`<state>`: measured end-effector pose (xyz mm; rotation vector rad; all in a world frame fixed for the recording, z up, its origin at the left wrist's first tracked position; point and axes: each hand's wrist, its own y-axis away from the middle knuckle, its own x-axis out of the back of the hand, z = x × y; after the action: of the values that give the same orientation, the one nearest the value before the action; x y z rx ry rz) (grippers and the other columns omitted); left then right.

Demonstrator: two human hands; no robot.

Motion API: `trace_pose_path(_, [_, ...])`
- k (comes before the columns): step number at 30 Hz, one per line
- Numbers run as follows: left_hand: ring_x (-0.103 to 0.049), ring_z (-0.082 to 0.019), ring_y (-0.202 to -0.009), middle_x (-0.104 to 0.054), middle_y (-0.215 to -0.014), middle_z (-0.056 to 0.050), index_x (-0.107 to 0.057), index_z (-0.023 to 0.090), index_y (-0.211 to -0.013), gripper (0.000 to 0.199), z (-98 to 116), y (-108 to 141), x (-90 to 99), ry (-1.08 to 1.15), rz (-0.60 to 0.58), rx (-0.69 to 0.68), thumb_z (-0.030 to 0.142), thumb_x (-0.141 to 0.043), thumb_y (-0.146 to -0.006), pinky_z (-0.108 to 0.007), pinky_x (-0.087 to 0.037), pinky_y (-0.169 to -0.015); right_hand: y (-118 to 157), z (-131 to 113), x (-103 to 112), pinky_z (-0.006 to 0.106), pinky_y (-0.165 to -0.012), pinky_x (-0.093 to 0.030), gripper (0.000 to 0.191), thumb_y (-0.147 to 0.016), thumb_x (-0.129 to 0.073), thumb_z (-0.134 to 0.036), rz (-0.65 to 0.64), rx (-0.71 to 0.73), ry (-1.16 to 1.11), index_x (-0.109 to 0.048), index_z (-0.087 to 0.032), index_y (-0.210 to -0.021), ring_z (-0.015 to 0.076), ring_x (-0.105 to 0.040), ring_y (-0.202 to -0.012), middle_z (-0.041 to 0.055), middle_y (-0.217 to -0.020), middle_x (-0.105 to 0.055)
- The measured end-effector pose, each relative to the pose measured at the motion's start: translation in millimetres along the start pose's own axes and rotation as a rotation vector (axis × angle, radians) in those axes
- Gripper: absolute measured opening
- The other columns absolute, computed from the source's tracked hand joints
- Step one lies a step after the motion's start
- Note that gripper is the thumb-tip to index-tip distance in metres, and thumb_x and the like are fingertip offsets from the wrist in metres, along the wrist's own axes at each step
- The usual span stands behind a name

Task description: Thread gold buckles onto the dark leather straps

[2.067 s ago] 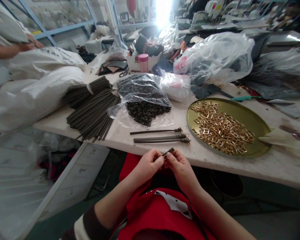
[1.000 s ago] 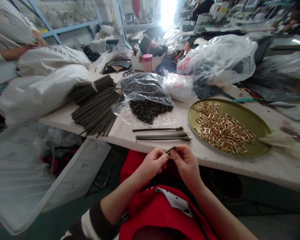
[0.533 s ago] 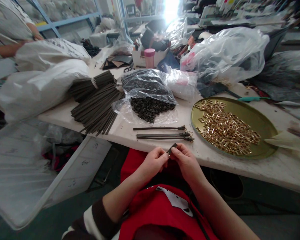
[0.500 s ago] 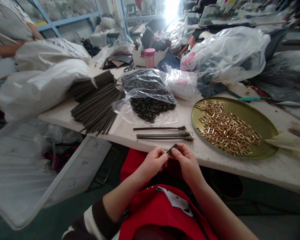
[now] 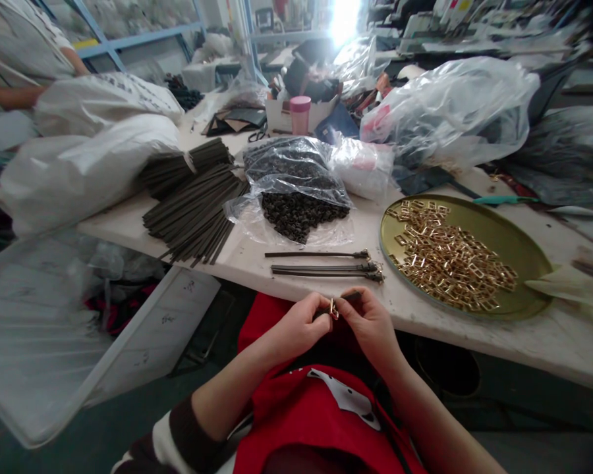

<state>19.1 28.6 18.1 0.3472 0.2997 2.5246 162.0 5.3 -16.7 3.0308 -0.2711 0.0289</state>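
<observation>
Close together at the table's front edge, my two hands pinch one small piece of work. My left hand (image 5: 306,324) is closed by a gold buckle (image 5: 333,308), which shows between the fingertips. In my right hand (image 5: 369,322) the thumb and fingers grip a dark strap (image 5: 353,297), its short end sticking out above them. The rest of the strap is hidden by the hands. Just beyond lie several finished-looking dark straps (image 5: 321,268) with buckles at their right ends.
A gold-coloured round tray (image 5: 534,260) with many gold buckles is at the right. Bundled dark strips (image 5: 192,217) lie left. Small black loops fill a clear bag (image 5: 296,171). A white bin (image 5: 143,342) stands low left; another person's arm (image 5: 17,97) rests by white sacks (image 5: 89,158).
My hands have drawn slightly apart and turned the piece, so the gold buckle now shows between them. The strap end has tipped flatter in my right hand.
</observation>
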Motion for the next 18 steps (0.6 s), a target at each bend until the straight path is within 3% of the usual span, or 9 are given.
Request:
trace_pose_path(5, [-0.044, -0.010, -0.059, -0.048, -0.063, 0.004, -0.047, 0.016, -0.072, 0.018, -7.3, -0.3, -1.4, 0.041, 0.051, -0.017, 0.032, -0.049, -0.079, -0.021, -0.035, -0.057, 7.2, 1.2, -2.1, 0.025, -0.054, -0.043, 0.019, -0.074, -0.061, -0.036, -0.022, 0.035, 0.010, -0.051, -0.020, -0.076, 0.0128, -0.052, -0.057, -0.0028, -0.063, -0.055])
trace_pose_path(8, [-0.042, -0.009, -0.058, -0.046, -0.062, 0.004, -0.046, 0.015, -0.069, 0.021, -8.2, 0.1, -2.7, 0.071, 0.089, -0.035, 0.034, -0.050, -0.078, -0.021, -0.034, -0.055, 15.6, -2.3, 0.0, 0.029, -0.063, -0.045, 0.012, -0.079, -0.056, -0.033, 0.020, 0.234, 0.207, -0.056, -0.021, -0.080, 0.0159, -0.055, -0.068, 0.0013, -0.073, -0.059])
trace_pose_path(11, [-0.040, -0.009, -0.058, -0.045, -0.061, 0.004, -0.046, 0.015, -0.068, 0.022, -5.9, 1.7, -1.2, 0.114, 0.110, -0.013, 0.034, -0.051, -0.077, -0.020, -0.033, -0.054, 21.5, -5.5, 5.3, 0.032, -0.073, -0.044, 0.020, -0.086, -0.045, -0.032, -0.050, 0.420, 0.288, -0.061, -0.022, -0.092, 0.0186, -0.055, -0.082, 0.0051, -0.087, -0.060])
trace_pose_path(14, [-0.037, -0.008, -0.055, -0.042, -0.058, 0.005, -0.045, 0.015, -0.067, 0.023, -3.5, 3.9, 1.8, 0.153, 0.088, 0.027, 0.035, -0.052, -0.076, -0.020, -0.031, -0.052, 20.1, -6.1, 11.6, 0.031, -0.074, -0.044, 0.029, -0.090, -0.036, -0.034, -0.150, 0.333, 0.161, -0.062, -0.023, -0.097, 0.0178, -0.056, -0.082, 0.0047, -0.088, -0.059])
trace_pose_path(18, [-0.038, -0.009, -0.056, -0.044, -0.061, 0.004, -0.049, 0.014, -0.069, 0.023, -3.8, 4.3, 3.6, 0.142, 0.060, 0.057, 0.036, -0.053, -0.074, -0.020, -0.031, -0.052, 9.9, -9.1, 18.4, 0.029, -0.075, -0.044, 0.023, -0.085, -0.048, -0.038, -0.319, 0.112, 0.047, -0.063, -0.023, -0.093, 0.0163, -0.056, -0.081, 0.0028, -0.088, -0.059])
